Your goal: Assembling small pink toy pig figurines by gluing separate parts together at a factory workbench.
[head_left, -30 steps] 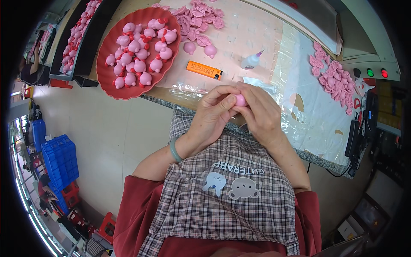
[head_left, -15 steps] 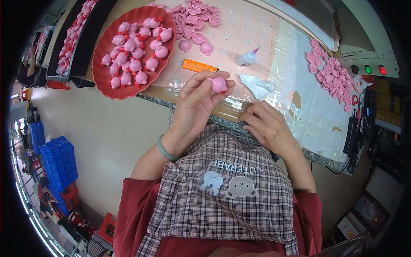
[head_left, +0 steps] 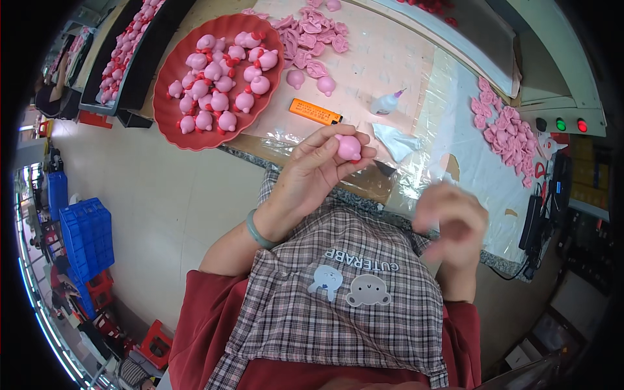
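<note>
Over the near edge of the worktable, your left hand is gripping a pink toy between thumb and fingers. Your right hand (blurred) is hovering to the right, its fingers curling loosely, the thumb standing apart.

round pink toy in left hand

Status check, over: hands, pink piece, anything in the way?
Left hand holding pink piece, red bits showing. Right hand apart, blurred, grip unclear. Orange item and white sheet close beyond left hand.
</note>
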{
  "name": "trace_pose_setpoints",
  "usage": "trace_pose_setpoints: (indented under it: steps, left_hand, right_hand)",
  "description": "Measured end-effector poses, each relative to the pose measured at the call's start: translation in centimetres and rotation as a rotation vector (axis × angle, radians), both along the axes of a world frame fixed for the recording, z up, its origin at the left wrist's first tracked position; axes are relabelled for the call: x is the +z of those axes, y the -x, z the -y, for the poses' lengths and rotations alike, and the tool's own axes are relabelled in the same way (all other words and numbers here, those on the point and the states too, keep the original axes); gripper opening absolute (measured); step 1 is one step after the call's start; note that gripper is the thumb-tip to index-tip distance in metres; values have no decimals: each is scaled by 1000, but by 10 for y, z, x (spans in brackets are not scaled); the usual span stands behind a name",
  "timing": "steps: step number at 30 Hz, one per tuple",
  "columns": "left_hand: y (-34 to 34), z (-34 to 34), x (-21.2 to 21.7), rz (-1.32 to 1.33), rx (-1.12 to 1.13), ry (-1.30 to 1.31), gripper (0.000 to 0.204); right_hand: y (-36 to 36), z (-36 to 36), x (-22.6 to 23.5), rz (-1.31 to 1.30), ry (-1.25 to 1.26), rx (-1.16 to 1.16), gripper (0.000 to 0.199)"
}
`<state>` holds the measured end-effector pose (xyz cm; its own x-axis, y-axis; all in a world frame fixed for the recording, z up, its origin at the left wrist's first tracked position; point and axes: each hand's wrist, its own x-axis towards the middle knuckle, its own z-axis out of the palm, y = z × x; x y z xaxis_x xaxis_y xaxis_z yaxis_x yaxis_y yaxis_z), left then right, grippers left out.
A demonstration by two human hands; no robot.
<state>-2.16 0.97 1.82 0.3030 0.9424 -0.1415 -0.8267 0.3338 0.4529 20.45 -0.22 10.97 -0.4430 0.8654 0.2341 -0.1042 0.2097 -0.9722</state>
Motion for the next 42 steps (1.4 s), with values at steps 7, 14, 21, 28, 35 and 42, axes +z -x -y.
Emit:
trace_pose_setpoints:
  steps: [7, 14, 21, 28, 35, 42]
  left_hand:
    - [-1, 0, 3, -10, -19, 23, 35]
    - [0, 1, 7, -62, -26, 17, 37]
    - [-1, 2, 11, -92, -36, -72, 36]
    - [0, 4, 8, -141, -61, -140, 33]
    - [-8, 6, 10, -84, -42, -143, 28]
    - [-13, 9, 5, -166, 39, -130, 26]
  right_hand:
    - [24, 10, 52, -661, -35, 582, 14]
    - [41, 20, 63, -709, -68, 589, 17]
    - [34, 13, 58, -602, -177, 654, 24]
    - [21, -5, 20, -52, -329, 73, 43]
    - [50, -23, -31, 538, -486, -274, 59]
    - [53, -24, -57, 602, -640, -271, 47]
